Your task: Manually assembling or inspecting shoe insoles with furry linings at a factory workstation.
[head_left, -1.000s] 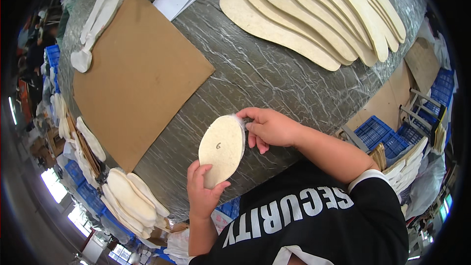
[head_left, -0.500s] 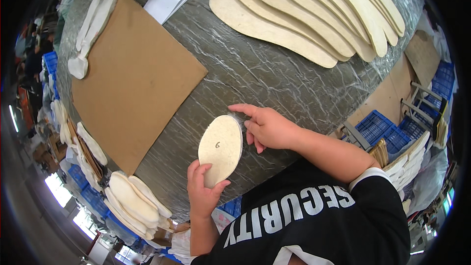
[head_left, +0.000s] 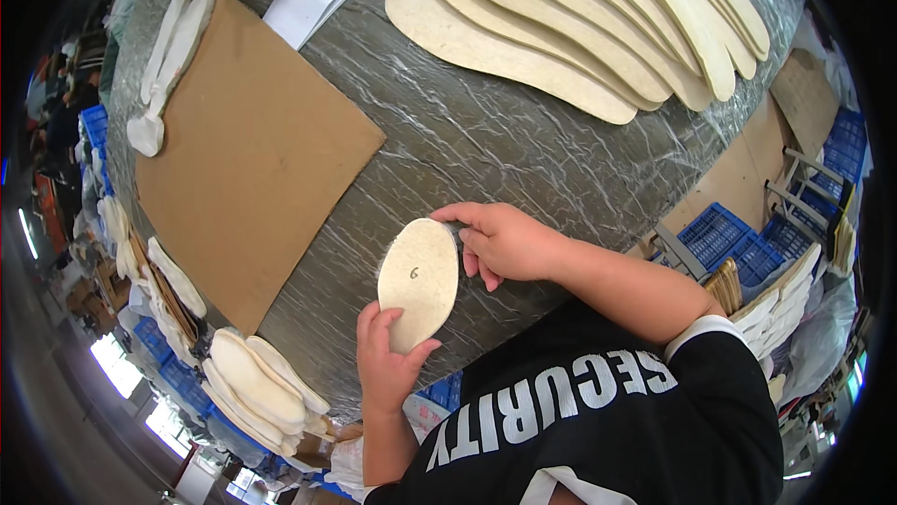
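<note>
An oval cream felt-like pad [head_left: 425,267], with a dark handwritten mark on its face, is held over the table. My left hand [head_left: 385,355] is closed on its lower end, thumb at the right edge and fingers at the left. At the upper right rim, my right hand [head_left: 495,241] has its index fingertip on the top edge and its thumb by the side, curled round the pad's edge. Fuzzy fibres show along that rim. The other right fingers bend downward beside the pad.
A brown cardboard sheet [head_left: 252,159] lies on the film-covered table [head_left: 448,155], with white padded pieces [head_left: 177,47] on its far left. Long cream insole-shaped sheets [head_left: 523,56] fan out at the far right. More oval pads [head_left: 252,379] are stacked at the near left. Blue crates [head_left: 719,239] stand right of the table.
My right index finger has come down onto the pad's top edge, and the thumb has drawn closer to its side. My left hand keeps its hold. The view has shifted slightly.
</note>
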Demonstrator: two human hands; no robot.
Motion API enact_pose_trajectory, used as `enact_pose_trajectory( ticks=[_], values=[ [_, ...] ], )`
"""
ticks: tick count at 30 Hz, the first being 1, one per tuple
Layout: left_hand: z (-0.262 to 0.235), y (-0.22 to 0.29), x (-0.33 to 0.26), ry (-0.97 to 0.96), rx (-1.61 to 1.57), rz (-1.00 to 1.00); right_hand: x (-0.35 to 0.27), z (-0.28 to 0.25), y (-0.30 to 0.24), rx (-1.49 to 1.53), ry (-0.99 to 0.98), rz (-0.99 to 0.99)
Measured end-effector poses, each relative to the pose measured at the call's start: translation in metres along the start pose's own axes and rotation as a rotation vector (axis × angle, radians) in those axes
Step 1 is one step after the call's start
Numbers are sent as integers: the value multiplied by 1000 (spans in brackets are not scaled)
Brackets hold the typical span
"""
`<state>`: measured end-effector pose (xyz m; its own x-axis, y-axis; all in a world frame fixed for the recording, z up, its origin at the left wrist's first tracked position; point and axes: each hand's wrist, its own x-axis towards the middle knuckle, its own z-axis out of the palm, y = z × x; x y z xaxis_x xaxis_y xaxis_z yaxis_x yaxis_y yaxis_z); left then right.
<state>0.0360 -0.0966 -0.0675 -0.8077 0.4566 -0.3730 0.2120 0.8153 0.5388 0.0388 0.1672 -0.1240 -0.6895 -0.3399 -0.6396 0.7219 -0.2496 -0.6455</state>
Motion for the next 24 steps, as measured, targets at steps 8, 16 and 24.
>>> enact_pose_trajectory(
  ticks=[8,16,24],
  values=[
    [1,2,3,-1,35,-7,0,-2,-2,17,-20,4],
    [3,2,5,-9,97,2,-1,-1,1,16,-3,-17],
    [2,5,11,-40,95,6,-1,-4,-1,31,-21,8]
  ],
)
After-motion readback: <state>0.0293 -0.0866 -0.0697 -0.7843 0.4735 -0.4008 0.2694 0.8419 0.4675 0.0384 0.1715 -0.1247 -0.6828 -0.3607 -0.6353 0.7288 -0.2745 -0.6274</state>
